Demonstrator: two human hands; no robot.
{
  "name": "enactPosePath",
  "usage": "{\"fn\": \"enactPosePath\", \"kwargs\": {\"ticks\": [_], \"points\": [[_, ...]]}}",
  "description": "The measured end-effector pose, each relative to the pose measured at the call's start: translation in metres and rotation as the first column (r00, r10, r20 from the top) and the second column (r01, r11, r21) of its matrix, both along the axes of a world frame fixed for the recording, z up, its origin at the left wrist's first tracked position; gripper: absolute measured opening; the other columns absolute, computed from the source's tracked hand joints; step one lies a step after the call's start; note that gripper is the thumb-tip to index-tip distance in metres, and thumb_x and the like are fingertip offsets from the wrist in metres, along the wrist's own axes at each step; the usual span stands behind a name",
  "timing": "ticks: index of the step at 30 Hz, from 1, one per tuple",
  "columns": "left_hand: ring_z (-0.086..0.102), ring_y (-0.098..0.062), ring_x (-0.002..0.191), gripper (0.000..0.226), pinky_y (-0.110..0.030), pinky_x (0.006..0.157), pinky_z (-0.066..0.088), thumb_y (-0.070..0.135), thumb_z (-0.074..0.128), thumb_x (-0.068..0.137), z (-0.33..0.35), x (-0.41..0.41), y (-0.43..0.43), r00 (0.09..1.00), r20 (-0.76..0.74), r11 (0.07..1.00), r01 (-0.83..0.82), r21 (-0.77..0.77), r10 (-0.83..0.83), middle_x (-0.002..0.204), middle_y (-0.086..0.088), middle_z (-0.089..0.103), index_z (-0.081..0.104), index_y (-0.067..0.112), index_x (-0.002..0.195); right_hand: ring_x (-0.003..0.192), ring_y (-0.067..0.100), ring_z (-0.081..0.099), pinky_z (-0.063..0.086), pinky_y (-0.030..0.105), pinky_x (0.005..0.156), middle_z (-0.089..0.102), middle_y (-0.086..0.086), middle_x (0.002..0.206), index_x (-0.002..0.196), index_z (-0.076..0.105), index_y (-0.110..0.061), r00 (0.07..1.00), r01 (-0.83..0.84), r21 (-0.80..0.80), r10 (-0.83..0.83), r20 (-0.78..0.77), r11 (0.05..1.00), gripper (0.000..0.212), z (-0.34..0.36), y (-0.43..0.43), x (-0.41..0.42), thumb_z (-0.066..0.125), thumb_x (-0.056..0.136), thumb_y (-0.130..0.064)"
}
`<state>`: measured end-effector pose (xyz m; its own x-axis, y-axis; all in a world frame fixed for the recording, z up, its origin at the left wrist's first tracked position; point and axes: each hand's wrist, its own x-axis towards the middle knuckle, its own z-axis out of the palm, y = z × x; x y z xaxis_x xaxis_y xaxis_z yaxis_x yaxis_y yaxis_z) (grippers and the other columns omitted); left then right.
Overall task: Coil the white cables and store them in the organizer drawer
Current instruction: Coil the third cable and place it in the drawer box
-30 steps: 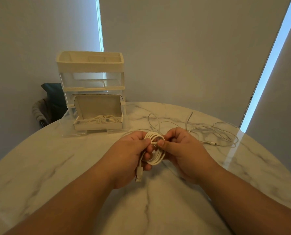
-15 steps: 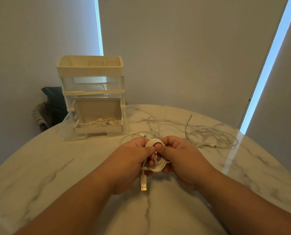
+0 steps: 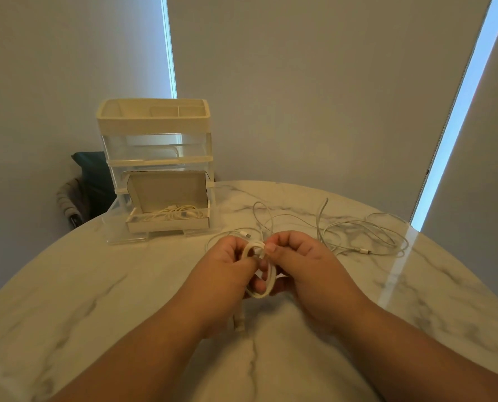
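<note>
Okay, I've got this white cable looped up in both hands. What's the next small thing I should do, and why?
Probably wind the loose plug end around the coil to bind it. The left hand and right hand both pinch the loops, but that tail hangs free below the left hand, so the coil would likely spring open once set down.

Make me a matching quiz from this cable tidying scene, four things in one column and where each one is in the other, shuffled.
1. coiled cable
2. loose cables
3. stored cable
4. dark chair

A. past the table, far left
B. in the organizer, open bottom drawer
C. gripped by left hand and right hand
D. spread on the table, right of the hands

Pairs: 1-C, 2-D, 3-B, 4-A
</note>
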<state>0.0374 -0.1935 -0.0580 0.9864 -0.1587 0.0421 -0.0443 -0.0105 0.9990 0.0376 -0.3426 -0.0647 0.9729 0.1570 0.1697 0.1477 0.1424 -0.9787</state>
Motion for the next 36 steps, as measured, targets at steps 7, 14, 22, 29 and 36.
{"fn": "enactPosePath", "kwargs": {"ticks": [7,14,22,29,36], "points": [[0.060,-0.016,0.054,0.006,-0.046,0.076,0.056,0.014,0.059,0.096,0.003,-0.003,0.000,0.999,-0.022,0.999,0.034,-0.026,-0.035,0.073,-0.009,0.069,0.063,0.011,0.099,0.067,0.032,0.063,0.059,0.045,0.071,0.063,0.026,0.086,0.109,0.067,0.006,0.953,-0.110,0.164,0.151,-0.263,0.980,0.022,0.005,-0.003,0.006,0.050,0.096,-0.001],[0.057,-0.013,0.055,0.013,-0.027,0.054,0.051,0.017,0.057,0.098,0.010,-0.006,0.003,0.997,-0.061,0.999,0.036,-0.015,-0.037,0.079,-0.016,0.067,0.068,0.012,0.101,0.065,0.021,0.061,0.048,0.031,0.057,0.070,0.012,0.076,0.090,0.072,-0.006,0.992,0.029,-0.079,-0.038,-0.117,0.996,0.010,-0.002,-0.007,0.008,0.062,0.091,-0.005],[0.044,-0.009,0.049,0.024,-0.021,0.047,0.044,0.020,0.051,0.100,0.019,-0.004,0.007,0.990,-0.132,0.999,-0.049,0.007,0.049,0.065,-0.001,0.056,0.070,0.007,0.097,0.071,0.023,0.057,0.047,0.032,0.060,0.068,0.017,0.080,0.084,0.073,-0.008,0.992,0.043,-0.043,-0.048,-0.117,0.998,0.021,-0.002,-0.005,0.013,0.057,0.096,-0.004],[0.054,-0.013,0.055,0.022,-0.027,0.053,0.050,0.020,0.056,0.098,0.020,-0.004,0.015,0.987,-0.161,0.999,-0.002,0.034,0.008,0.067,-0.005,0.061,0.071,0.007,0.089,0.075,0.026,0.062,0.052,0.035,0.067,0.071,0.019,0.086,0.094,0.070,0.001,0.985,0.031,0.045,-0.023,-0.174,0.998,0.015,0.000,-0.007,0.012,0.056,0.096,-0.003],[0.061,-0.019,0.059,0.015,-0.034,0.062,0.055,0.015,0.059,0.096,0.017,-0.003,0.014,0.977,-0.211,0.998,-0.002,-0.056,-0.009,0.072,-0.012,0.068,0.068,0.004,0.092,0.081,0.031,0.066,0.058,0.041,0.077,0.070,0.022,0.091,0.105,0.068,0.000,0.980,-0.085,0.187,0.116,-0.163,0.979,0.027,0.007,-0.005,0.005,0.068,0.080,-0.011]]}}
